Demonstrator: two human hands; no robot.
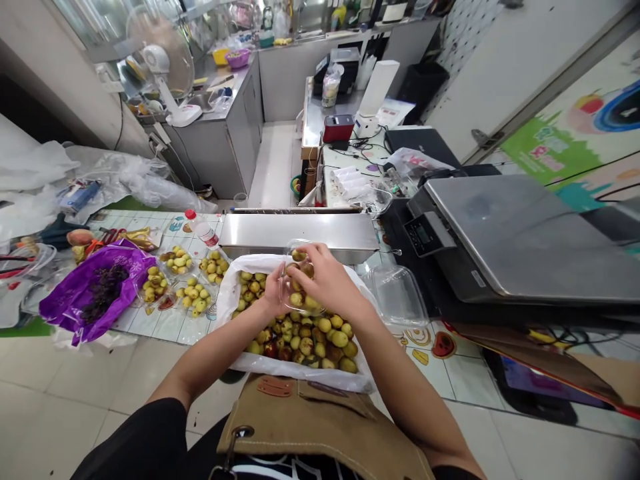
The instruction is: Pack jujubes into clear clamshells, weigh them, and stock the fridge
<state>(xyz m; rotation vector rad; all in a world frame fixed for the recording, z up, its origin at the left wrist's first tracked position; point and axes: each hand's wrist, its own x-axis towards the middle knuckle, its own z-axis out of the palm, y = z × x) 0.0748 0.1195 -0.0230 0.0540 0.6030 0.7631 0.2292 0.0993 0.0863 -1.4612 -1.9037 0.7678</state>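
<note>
A white plastic bag (235,283) lies open in front of me, full of small yellow-green and reddish fruits (310,340). Over it my left hand (274,293) grips the side of a clear plastic punnet (300,301) that holds some of these fruits. My right hand (325,277) curls over the punnet's top, fingers closed around a fruit at its far rim. An empty clear punnet (400,293) lies just to the right of the bag.
Several filled punnets of fruit (193,280) stand to the left, beside a purple bag (95,287). A steel box (300,233) lies behind the white bag. A large weighing scale (515,233) fills the right. A water bottle (203,230) lies at the back left.
</note>
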